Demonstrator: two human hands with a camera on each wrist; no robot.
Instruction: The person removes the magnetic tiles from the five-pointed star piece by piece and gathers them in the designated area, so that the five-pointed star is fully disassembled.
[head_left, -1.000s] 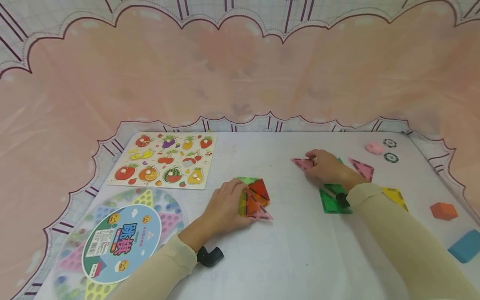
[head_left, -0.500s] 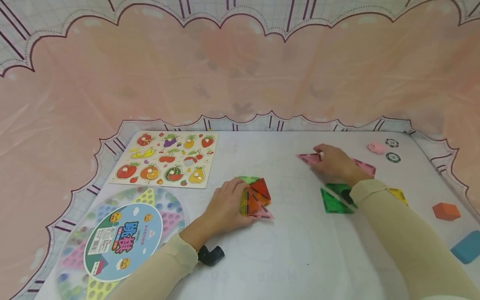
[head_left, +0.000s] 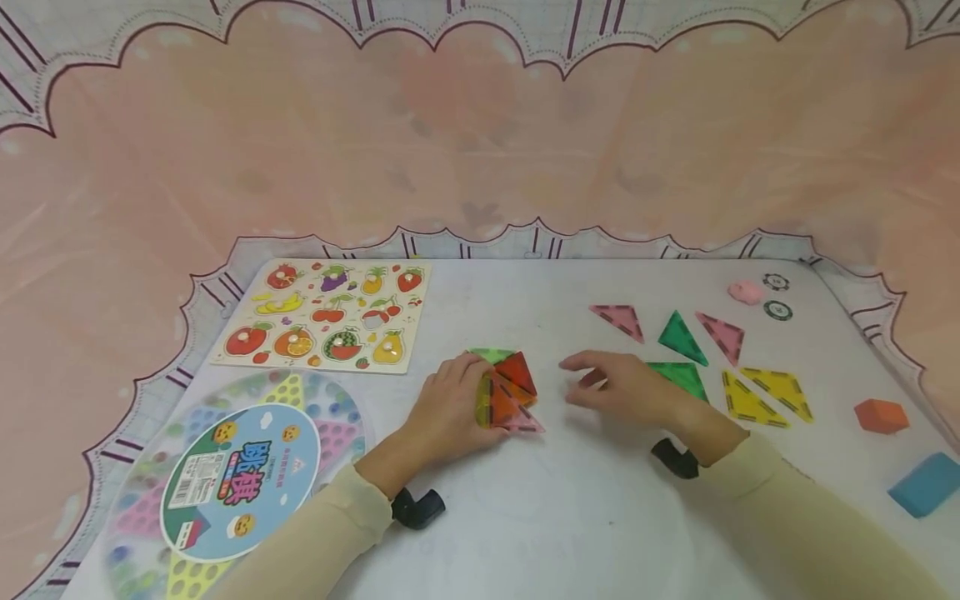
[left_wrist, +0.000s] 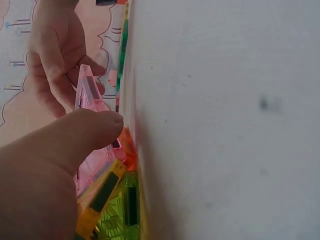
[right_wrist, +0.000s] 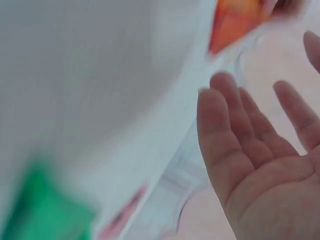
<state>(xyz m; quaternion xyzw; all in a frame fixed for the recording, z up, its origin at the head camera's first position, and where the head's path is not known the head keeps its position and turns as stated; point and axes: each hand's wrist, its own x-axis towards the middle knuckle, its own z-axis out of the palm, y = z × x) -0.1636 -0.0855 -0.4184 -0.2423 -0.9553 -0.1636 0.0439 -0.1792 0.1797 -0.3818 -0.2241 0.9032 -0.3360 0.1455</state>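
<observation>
My left hand (head_left: 446, 408) holds a small cluster of translucent magnetic tiles low at the table. Red (head_left: 519, 372), orange and light green pieces show past its fingers, and a pink triangle (head_left: 527, 423) sticks out at the front. In the left wrist view the thumb (left_wrist: 95, 127) lies across the pink tile (left_wrist: 86, 92), above a yellow-green tile (left_wrist: 115, 215). My right hand (head_left: 626, 387), fingers apart and holding nothing, is right of the cluster. Beyond it lie a pink triangle tile (head_left: 621, 319) and a green triangle tile (head_left: 681, 340); another green tile (head_left: 686, 377) is partly hidden behind the hand.
Another pink triangle (head_left: 723, 335) and two yellow triangles (head_left: 780, 390) lie farther right. Beyond them are a pink toy (head_left: 746, 292), two chips (head_left: 777, 311), an orange block (head_left: 881, 416) and a blue block (head_left: 924, 485). A fruit puzzle board (head_left: 309, 289) and round Chinese checkers set (head_left: 270, 525) are left.
My right hand has let go of the pink triangle, which now lies flat at the back, and has moved left and nearer to the cluster. The left hand stays in place.
</observation>
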